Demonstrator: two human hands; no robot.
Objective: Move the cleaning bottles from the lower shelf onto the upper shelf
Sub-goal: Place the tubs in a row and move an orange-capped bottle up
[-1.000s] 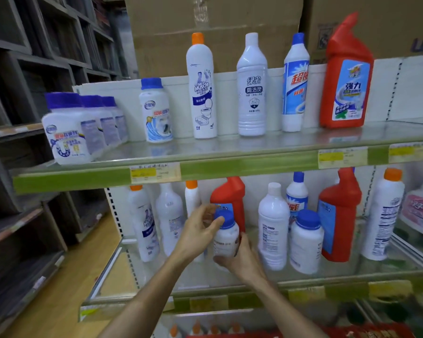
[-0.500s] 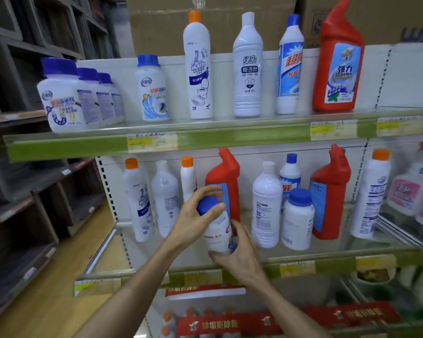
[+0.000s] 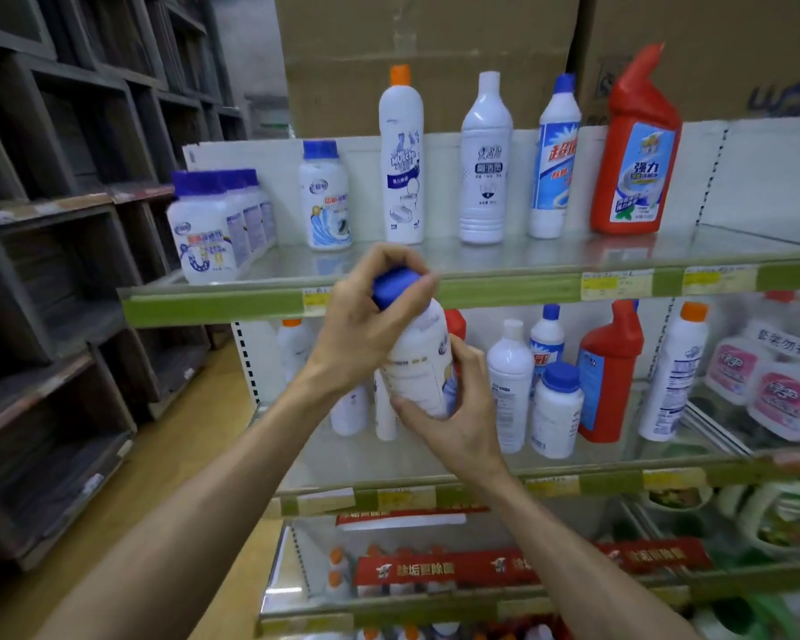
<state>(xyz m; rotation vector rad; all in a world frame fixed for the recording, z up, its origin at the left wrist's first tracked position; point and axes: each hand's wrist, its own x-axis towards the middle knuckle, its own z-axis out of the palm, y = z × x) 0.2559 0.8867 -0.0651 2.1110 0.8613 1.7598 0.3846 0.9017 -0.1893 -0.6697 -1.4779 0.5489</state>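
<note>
- Both hands are on the one blue-capped bottle point(image 3: 419, 362): the left hand point(image 3: 366, 325) is wrapped over the cap from the left, and the right hand point(image 3: 458, 418) cups the base from below. It is in the air, tilted, and its cap is level with the lip of the upper shelf point(image 3: 504, 291).
- Risk one: that green lip sits right in the path, and a straight lift could knock the cap against it (the bottle probably has to come nearer first, then go over).
- Risk two: a grip on the cap alone could let the smooth body slip if the right hand lets go early.
- Risk three: the free slot on top looks narrow, between the small blue-capped jar point(image 3: 324, 196) on the left and the tall orange-capped bottle point(image 3: 402, 164); a wide swing could topple either.
- The lower shelf point(image 3: 573, 485) behind holds plenty more: white bottles, a red angled-neck bottle point(image 3: 608, 371).
- The shelves look glassy and slick.
- Far left is dark wooden racking point(image 3: 65, 270) over a wooden floor; cardboard boxes point(image 3: 426, 53) are stacked behind the top.
</note>
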